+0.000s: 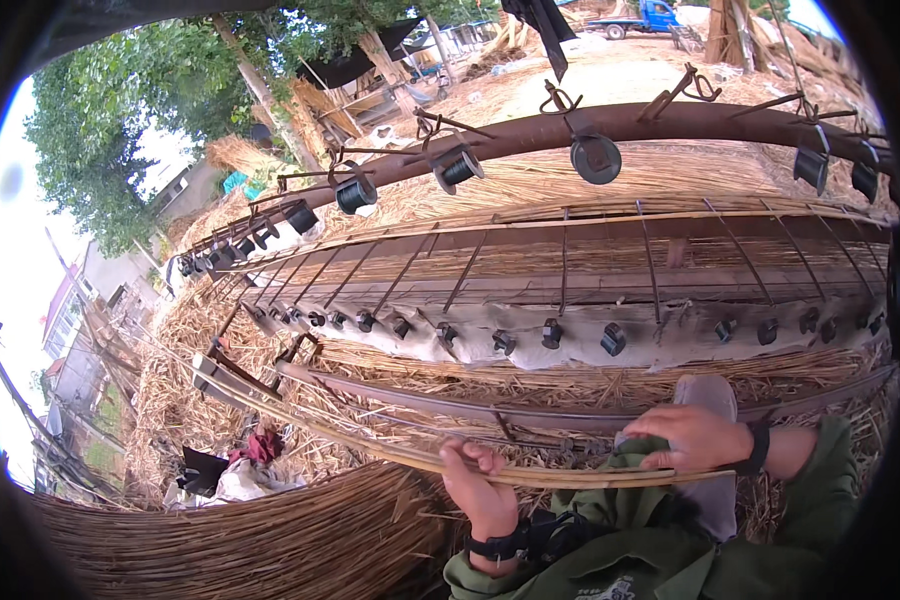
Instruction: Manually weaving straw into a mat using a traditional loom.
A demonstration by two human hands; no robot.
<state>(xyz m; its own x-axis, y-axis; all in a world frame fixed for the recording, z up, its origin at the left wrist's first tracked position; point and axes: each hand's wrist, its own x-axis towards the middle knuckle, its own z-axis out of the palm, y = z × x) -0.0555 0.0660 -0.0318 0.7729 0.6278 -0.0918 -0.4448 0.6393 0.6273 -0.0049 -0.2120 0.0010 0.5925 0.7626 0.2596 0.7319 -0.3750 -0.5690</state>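
A thin bundle of long pale reeds (570, 478) lies across my lap and runs up to the far left. My left hand (477, 488) is closed around it, near its right part. Just above the reeds' right end is my right hand (688, 438), palm down over my knee, with its fingers stretched to the left and thumb apart. Whether that hand touches the reeds I cannot tell. In front of me stands a weaving frame with a long brown metal bar (430, 402), a row of dark bobbins (612, 340) and a strip of pale cloth (530, 335).
Wire spools (596, 158) hang from a curved brown pipe (530, 130) higher up. A large stack of reeds (250, 540) lies at the lower left. Loose straw (195, 400) covers the ground at the left. A blue truck (655, 15) stands far off, with trees behind the frame.
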